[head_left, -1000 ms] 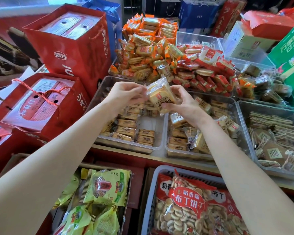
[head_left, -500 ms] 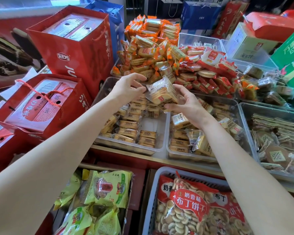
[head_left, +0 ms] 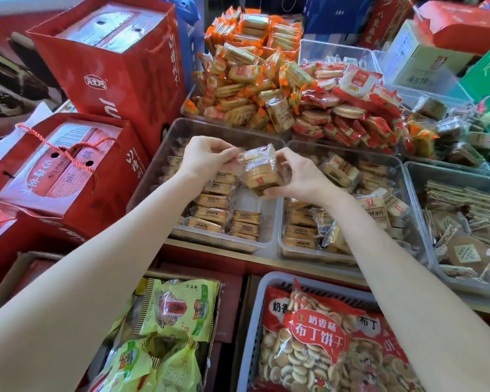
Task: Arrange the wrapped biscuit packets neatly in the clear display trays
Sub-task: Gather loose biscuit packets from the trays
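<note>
Both hands are gripping one clear-wrapped packet of pale square biscuits (head_left: 259,172), holding it in the air above the seam between two clear plastic display trays. The left hand (head_left: 207,157) is pinching the packet's crimped left end between thumb and fingertips, while the right hand (head_left: 300,176) is curling round its right side and underside, thumb on top.

Below the left hand, the left clear tray (head_left: 164,165) is holding similar packets lying in neat rows, with a bare patch of tray floor just under the raised packet. The right clear tray (head_left: 399,171) is carrying the same kind of packets, some stacked flat at the front and others lying jumbled and tilted.

Both trays are sitting on the desk (head_left: 266,257), whose front edge is showing just beneath them. Behind them a heap of orange-wrapped biscuit packets (head_left: 246,72) is lying beside a heap of red-wrapped ones (head_left: 348,108). Red gift boxes with rope handles (head_left: 65,162) are standing to the left. Nearer the person, a large red bag of small round biscuits (head_left: 314,343) is resting in a grey basket (head_left: 256,304).
</note>
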The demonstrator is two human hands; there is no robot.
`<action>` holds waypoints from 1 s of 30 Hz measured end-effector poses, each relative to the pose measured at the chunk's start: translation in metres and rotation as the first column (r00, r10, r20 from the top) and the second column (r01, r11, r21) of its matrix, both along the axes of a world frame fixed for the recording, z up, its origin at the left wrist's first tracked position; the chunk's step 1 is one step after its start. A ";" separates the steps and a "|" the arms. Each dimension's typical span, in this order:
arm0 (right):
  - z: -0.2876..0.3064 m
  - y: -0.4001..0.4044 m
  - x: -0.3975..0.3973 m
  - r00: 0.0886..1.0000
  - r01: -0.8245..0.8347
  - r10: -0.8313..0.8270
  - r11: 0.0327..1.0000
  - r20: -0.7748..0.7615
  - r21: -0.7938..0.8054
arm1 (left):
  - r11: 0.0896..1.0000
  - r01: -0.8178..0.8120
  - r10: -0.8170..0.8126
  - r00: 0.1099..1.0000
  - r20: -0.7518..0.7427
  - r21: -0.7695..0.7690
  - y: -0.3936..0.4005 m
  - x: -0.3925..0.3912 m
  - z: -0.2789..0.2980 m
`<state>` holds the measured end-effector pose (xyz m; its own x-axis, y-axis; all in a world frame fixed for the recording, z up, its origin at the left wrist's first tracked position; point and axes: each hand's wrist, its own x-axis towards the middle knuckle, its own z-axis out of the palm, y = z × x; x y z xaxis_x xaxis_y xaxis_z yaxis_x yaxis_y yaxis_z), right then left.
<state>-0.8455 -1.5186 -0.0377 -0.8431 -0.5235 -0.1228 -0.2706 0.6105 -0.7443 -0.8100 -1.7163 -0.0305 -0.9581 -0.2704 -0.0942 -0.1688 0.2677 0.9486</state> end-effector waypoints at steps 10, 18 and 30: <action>-0.061 -0.042 -0.012 0.877 0.101 0.276 0.695 -0.393 0.712 | 0.581 0.556 -0.379 0.831 0.407 -0.595 0.001 -0.005 -0.075; -0.089 -0.075 -0.034 0.893 0.130 0.312 0.512 -0.325 0.849 | 0.231 0.660 -0.373 0.739 0.561 -0.715 -0.009 -0.018 -0.113; -0.107 -0.081 -0.050 0.974 -0.197 0.213 0.624 0.078 0.756 | 0.278 0.658 -0.444 0.734 0.514 -0.700 -0.022 -0.024 -0.112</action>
